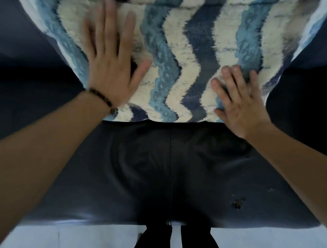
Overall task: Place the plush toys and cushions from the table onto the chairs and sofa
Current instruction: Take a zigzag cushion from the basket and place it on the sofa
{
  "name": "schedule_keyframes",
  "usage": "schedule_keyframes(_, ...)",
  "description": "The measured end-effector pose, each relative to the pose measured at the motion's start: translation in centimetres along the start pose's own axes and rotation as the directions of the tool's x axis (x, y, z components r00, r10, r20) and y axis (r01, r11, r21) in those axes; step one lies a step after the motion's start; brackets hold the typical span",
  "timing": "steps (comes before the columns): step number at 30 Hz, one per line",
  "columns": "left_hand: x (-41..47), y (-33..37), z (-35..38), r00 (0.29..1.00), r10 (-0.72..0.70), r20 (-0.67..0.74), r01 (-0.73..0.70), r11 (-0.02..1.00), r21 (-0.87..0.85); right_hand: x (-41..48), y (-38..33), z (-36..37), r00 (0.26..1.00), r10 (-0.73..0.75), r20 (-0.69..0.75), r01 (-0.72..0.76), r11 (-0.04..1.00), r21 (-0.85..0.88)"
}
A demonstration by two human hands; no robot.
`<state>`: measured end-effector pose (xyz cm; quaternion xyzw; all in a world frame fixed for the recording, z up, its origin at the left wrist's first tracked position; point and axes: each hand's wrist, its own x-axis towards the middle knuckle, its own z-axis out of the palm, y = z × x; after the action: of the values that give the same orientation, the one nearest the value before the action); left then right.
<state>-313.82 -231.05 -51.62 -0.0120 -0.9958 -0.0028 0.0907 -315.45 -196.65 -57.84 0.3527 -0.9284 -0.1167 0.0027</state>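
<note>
A large fluffy cushion (181,54) with wavy blue, navy and cream stripes stands on the dark seat (171,171) of a sofa or chair, leaning back against the backrest. My left hand (111,64), with a beaded bracelet at the wrist, lies flat with spread fingers on the cushion's left half and is motion-blurred. My right hand (237,101) rests with straight fingers on the cushion's lower right corner. Neither hand grips the fabric.
The dark leather seat reaches toward me and has a scuffed spot (237,201) at the front right. Dark armrests (20,55) flank the cushion on both sides. Pale floor (77,237) and my dark trouser legs (177,242) show below the seat's front edge.
</note>
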Motion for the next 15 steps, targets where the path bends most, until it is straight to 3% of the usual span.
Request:
schedule_keyframes(2,-5.2,-0.1,0.6,0.974,-0.190,-0.125,0.172,0.975,-0.141,0.6,-2.6,-1.3,0.998,0.055,0.000,-0.055,0.998,0.045)
schedule_keyframes(3,-7.8,0.1,1.2,0.925,-0.368,-0.092,0.339,0.910,-0.237,0.8,-3.8,-1.8,0.999,0.043,-0.021,-0.041,0.997,0.063)
schedule_keyframes(5,-11.6,0.5,2.7,0.709,-0.698,0.104,0.676,0.630,-0.383,1.5,-5.9,-2.5,0.996,-0.026,-0.081,0.032,0.997,0.076)
schedule_keyframes(6,-12.7,0.5,3.4,0.614,-0.761,0.209,0.764,0.506,-0.400,2.1,-6.9,-2.8,0.992,-0.066,-0.105,0.074,0.994,0.082)
schedule_keyframes(7,-13.1,0.3,4.0,0.561,-0.771,0.303,0.812,0.440,-0.383,2.8,-7.9,-3.1,0.989,-0.093,-0.115,0.104,0.991,0.087)
schedule_keyframes(9,-12.4,-0.7,4.8,0.510,-0.748,0.425,0.859,0.422,-0.290,3.9,-9.5,-3.7,0.990,-0.105,-0.097,0.115,0.989,0.097)
schedule_keyframes(11,-11.4,-2.0,5.0,0.495,-0.765,0.411,0.869,0.431,-0.245,4.4,-10.1,-4.1,0.997,-0.072,-0.038,0.076,0.992,0.103)
schedule_keyframes(13,-12.2,-2.7,4.6,0.519,-0.775,0.360,0.850,0.424,-0.313,4.6,-9.7,-4.1,1.000,-0.014,0.009,0.013,0.995,0.097)
schedule_keyframes(15,-15.0,-3.3,4.5,0.466,-0.819,0.335,0.851,0.312,-0.422,4.7,-9.3,-4.0,0.999,0.029,0.045,-0.033,0.995,0.097)
